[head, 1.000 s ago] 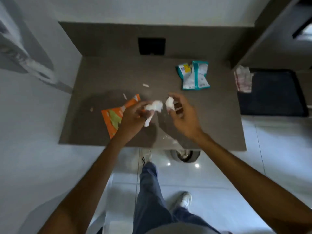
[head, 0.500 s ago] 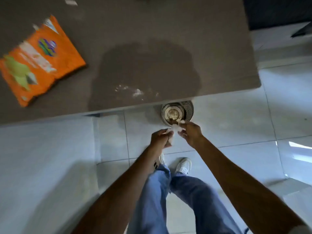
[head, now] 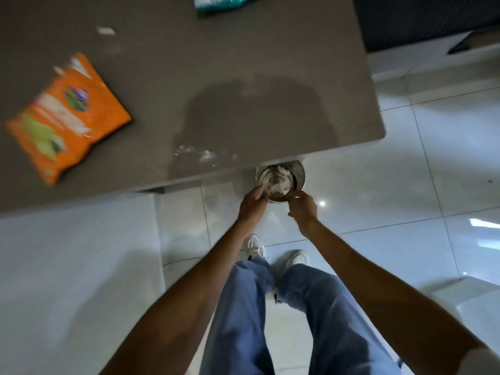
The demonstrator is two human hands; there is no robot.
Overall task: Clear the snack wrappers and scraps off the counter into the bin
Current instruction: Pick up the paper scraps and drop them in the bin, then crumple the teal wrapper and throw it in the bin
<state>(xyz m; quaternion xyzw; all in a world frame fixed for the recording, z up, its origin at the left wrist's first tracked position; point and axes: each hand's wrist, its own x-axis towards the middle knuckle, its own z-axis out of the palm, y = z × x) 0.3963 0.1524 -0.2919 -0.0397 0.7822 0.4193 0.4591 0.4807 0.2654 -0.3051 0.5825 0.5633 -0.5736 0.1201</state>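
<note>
A small round metal bin [head: 299, 174] stands on the floor, half under the counter's front edge. White crumpled paper [head: 280, 182] lies inside it. My left hand [head: 253, 203] hovers at the bin's near left rim and my right hand [head: 301, 207] at its near right rim, both with loose fingers holding nothing. On the grey counter [head: 216, 50] an orange snack wrapper [head: 67, 115] lies at the left. A teal wrapper [head: 221, 1] shows at the top edge. A white scrap [head: 106, 30] and crumbs [head: 205, 156] also lie there.
Glossy white floor tiles [head: 405, 185] spread to the right. My blue trousers [head: 270, 320] and white shoes [head: 273, 253] are just behind the bin. A white wall or cabinet side [head: 67, 280] fills the left. A dark mat [head: 419, 17] lies at the top right.
Both hands carried the white paper off the counter down over the bin. The paper has left my fingers and now lies in the bin.
</note>
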